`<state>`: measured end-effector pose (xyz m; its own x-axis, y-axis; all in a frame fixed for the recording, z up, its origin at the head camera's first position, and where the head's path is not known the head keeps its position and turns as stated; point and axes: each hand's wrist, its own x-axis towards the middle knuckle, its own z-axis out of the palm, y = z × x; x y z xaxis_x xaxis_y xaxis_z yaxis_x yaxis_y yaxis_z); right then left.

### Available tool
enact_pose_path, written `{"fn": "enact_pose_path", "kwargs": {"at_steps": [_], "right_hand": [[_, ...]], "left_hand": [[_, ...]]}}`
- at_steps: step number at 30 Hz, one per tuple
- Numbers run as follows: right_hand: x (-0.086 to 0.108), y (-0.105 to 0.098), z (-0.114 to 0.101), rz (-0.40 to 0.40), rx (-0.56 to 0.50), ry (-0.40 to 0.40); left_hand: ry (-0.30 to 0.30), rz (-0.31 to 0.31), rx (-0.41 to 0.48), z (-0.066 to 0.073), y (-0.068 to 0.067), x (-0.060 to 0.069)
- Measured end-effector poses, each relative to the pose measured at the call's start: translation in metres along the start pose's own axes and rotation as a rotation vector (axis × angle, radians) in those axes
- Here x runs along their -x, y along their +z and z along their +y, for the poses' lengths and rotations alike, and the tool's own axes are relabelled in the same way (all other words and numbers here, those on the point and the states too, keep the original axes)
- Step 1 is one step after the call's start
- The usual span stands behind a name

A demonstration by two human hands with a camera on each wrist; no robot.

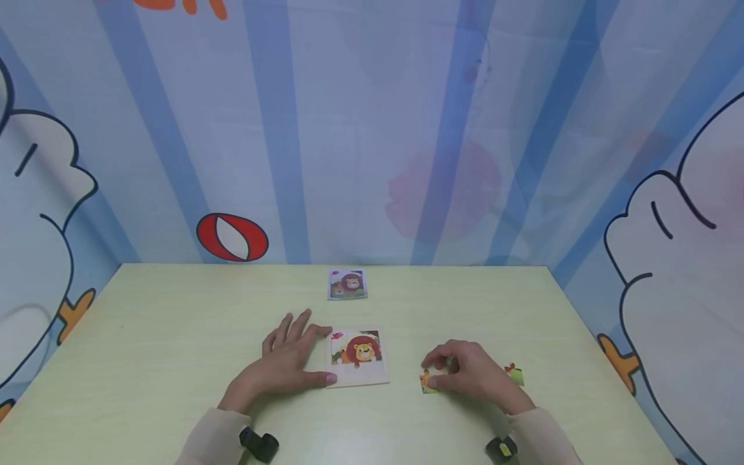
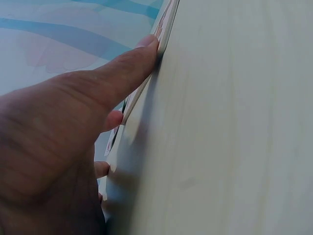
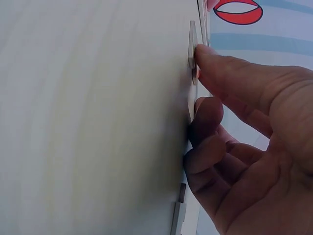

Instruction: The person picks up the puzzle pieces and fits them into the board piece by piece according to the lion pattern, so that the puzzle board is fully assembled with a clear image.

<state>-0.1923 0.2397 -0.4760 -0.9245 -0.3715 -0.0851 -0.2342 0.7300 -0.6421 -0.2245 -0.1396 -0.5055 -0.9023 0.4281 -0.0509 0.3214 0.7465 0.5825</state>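
A square white puzzle board (image 1: 369, 376) lies on the table, its upper part filled with a lion picture. Spread along its left side is my left hand (image 1: 285, 368), with the thumb at the lower left corner and the index fingertip at the upper left corner. In the left wrist view the thumb touches the board's edge (image 2: 164, 46). To the right of the board, my right hand (image 1: 467, 374) holds a small orange and green puzzle piece (image 1: 427, 387) between thumb and curled fingers, at table level. The piece's thin edge (image 3: 192, 41) appears under the thumb in the right wrist view.
Beyond the right hand lies another puzzle piece, green with red (image 1: 515, 374), partly behind the wrist. A lion picture card (image 1: 347, 284) lies near the table's back edge. A printed cloth backdrop (image 1: 360, 129) hangs behind the pale table (image 1: 174, 323).
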Motion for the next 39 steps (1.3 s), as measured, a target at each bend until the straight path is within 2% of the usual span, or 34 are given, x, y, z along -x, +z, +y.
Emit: {"fn": "enact_pose_path", "kwargs": {"at_steps": [6,11,17,23,28,32,39], "right_hand": [[0.000,0.001,0.001,0.007,-0.003,-0.018],[-0.001,0.000,0.002,0.008,-0.001,-0.028],[-0.002,-0.002,0.001,-0.010,-0.031,-0.022],[-0.005,-0.005,-0.002,0.005,-0.030,-0.031],[-0.007,-0.006,-0.005,0.019,-0.039,-0.012],[-0.008,-0.006,-0.007,0.059,-0.034,0.014],[-0.012,-0.007,-0.011,0.112,-0.107,0.048]], "left_hand": [[-0.013,-0.005,-0.007,0.001,0.000,-0.001],[0.000,-0.001,-0.001,0.003,-0.002,0.001],[-0.031,-0.039,-0.005,0.010,-0.008,0.003],[-0.054,-0.063,-0.022,0.012,-0.011,0.002],[-0.024,-0.045,-0.004,0.011,-0.011,0.003],[-0.001,-0.030,0.001,0.007,-0.010,0.002],[-0.002,-0.055,0.003,0.006,-0.013,0.003]]}}
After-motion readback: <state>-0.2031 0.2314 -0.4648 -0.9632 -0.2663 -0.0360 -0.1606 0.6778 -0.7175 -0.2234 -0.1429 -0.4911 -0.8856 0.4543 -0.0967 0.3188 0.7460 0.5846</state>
